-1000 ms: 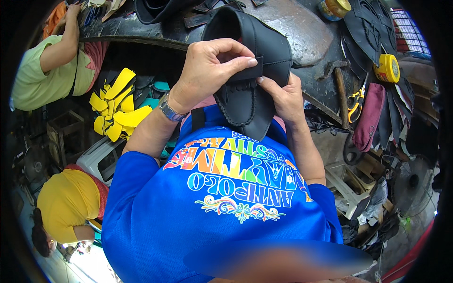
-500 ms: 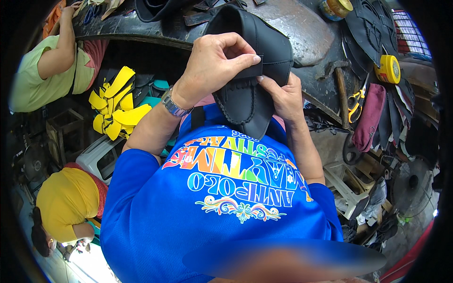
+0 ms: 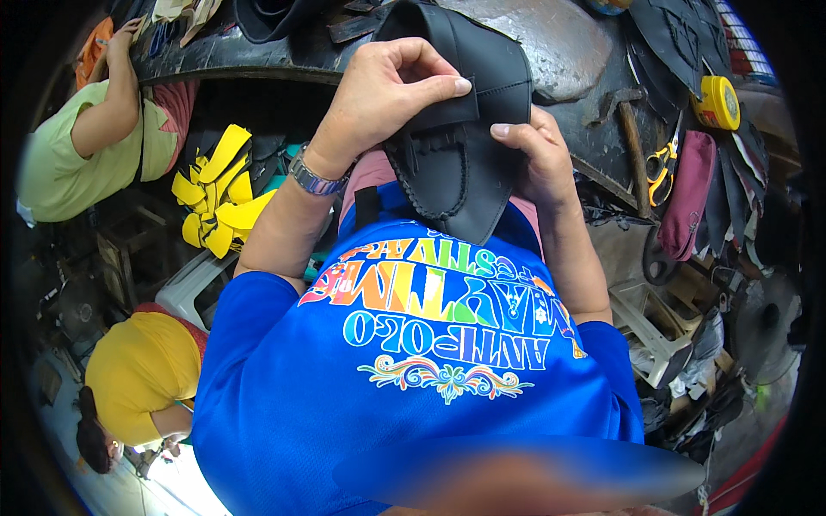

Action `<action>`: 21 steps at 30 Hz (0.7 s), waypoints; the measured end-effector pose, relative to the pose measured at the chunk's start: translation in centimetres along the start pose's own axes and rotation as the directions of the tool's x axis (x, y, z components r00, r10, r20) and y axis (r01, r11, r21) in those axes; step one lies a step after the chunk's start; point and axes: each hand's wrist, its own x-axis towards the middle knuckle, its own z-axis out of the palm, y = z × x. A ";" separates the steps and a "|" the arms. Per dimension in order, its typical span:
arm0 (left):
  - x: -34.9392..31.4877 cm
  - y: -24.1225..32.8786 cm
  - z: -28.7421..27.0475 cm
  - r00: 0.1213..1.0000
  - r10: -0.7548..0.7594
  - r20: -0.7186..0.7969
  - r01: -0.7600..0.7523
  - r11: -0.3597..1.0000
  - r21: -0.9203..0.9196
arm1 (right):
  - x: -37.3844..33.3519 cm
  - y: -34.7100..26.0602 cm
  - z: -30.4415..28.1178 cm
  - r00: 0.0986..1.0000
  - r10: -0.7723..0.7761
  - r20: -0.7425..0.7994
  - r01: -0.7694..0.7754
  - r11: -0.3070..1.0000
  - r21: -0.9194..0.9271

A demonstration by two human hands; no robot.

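I hold a black leather shoe upper (image 3: 452, 172) upright in front of my blue shirt, its stitched toe part pointing down. My left hand (image 3: 387, 86), with a metal watch on the wrist, grips its upper left side and presses a black strap across it with the thumb. My right hand (image 3: 538, 155) holds the right edge, fingers curled behind the leather and thumb on top.
A dark worn workbench (image 3: 559, 52) curves behind the shoe, with a hammer (image 3: 632, 142), yellow-handled scissors (image 3: 661, 163) and a yellow tape roll (image 3: 718, 103). Yellow cut pieces (image 3: 215, 202) lie at left. A person in green (image 3: 77, 155) and a person in yellow (image 3: 138, 370) are at left.
My left thumb has slid a little to the right along the strap. The shoe upper and my right hand have stayed almost where they were.
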 end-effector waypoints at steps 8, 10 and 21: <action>0.3 0.7 -0.3 1.000 -0.001 0.012 0.000 0.999 0.039 | 0.0 -0.9 0.0 0.999 0.021 0.046 -0.027 0.991 0.128; 0.4 0.7 -0.3 1.000 -0.001 0.001 0.001 0.999 0.048 | 0.0 -1.0 0.0 0.997 0.048 0.052 -0.055 0.988 0.147; 0.7 0.5 -0.5 1.000 0.013 0.015 -0.013 1.000 -0.008 | 0.1 -0.6 0.4 0.995 -0.097 0.033 0.099 0.993 -0.068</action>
